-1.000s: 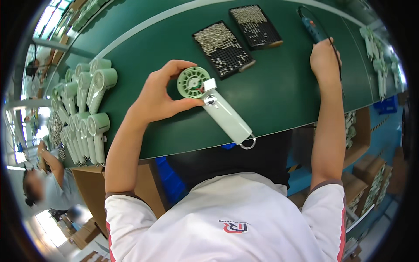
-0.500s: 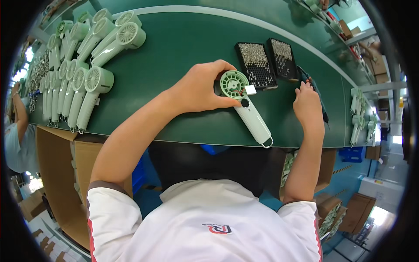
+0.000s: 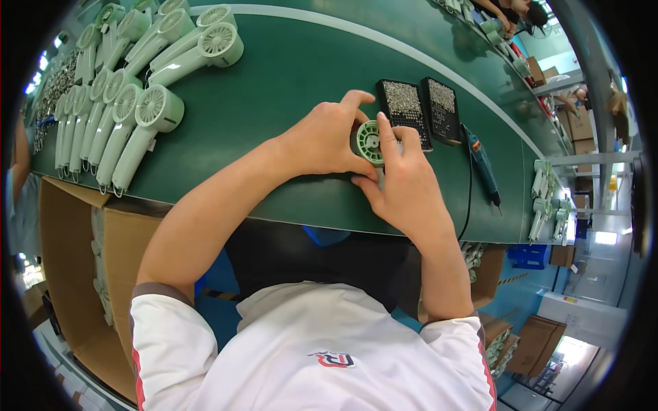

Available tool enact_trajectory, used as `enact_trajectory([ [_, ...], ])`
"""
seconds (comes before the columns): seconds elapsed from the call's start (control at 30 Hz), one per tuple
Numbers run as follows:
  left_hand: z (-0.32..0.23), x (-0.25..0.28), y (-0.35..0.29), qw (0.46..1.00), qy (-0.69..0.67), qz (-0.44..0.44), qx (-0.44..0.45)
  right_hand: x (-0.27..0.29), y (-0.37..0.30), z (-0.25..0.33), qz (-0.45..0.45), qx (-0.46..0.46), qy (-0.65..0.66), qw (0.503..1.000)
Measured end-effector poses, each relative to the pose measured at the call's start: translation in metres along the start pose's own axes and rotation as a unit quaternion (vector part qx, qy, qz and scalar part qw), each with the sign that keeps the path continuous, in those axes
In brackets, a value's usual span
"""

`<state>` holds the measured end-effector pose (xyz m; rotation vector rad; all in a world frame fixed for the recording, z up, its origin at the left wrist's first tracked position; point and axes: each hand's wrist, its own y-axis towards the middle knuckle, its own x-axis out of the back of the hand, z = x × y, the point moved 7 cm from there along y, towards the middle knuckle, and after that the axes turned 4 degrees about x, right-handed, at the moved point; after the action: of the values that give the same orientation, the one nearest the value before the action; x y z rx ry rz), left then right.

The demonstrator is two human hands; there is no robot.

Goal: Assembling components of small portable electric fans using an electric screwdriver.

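Observation:
A light green handheld fan (image 3: 369, 143) is held between my two hands, its round head uncovered. My left hand (image 3: 330, 139) curves round the head from the left, thumb and fingers gripping it. Over the handle lies my right hand (image 3: 410, 179), thumb and fingers closing round the fan and the forefinger reaching up beside the head. The handle is hidden beneath this hand. Just beyond sit two black trays (image 3: 424, 103) (image 3: 458, 137) of small metal screws. A teal electric screwdriver (image 3: 484, 167) lies to their right, apart from my hands.
Many assembled pale green fans (image 3: 154, 109) lie in rows at the left, near a heap of small metal parts (image 3: 53, 92). More fans (image 3: 539, 205) rest at the table's right end. Open cardboard boxes (image 3: 130, 240) stand below the table (image 3: 288, 75). Another person (image 3: 510, 17) is at the far right.
My right hand has left the screwdriver and come over to the fan, covering its handle and the white piece by the head. The screwdriver now lies on the table. The view has shifted slightly.

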<state>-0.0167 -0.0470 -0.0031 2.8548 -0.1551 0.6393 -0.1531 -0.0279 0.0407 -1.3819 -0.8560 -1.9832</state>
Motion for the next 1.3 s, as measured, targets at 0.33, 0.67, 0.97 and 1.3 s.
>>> enact_trajectory([
  [0.33,0.008,0.012,-0.024,0.97,-0.213,0.092,0.072,-0.012,-0.006,0.004,-0.065,-0.013,0.048,0.997],
  [0.67,-0.058,-0.09,-0.155,0.804,-0.585,0.091,0.051,0.007,-0.138,0.061,-0.166,0.219,0.199,0.941],
  [0.97,-0.069,-0.106,-0.173,0.863,-0.485,0.085,-0.115,-0.022,-0.197,0.081,-0.373,0.212,0.026,0.903],
  [1.3,-0.064,-0.105,-0.175,0.888,-0.44,0.016,-0.136,0.0,-0.205,0.092,-0.247,0.198,0.03,0.948],
])
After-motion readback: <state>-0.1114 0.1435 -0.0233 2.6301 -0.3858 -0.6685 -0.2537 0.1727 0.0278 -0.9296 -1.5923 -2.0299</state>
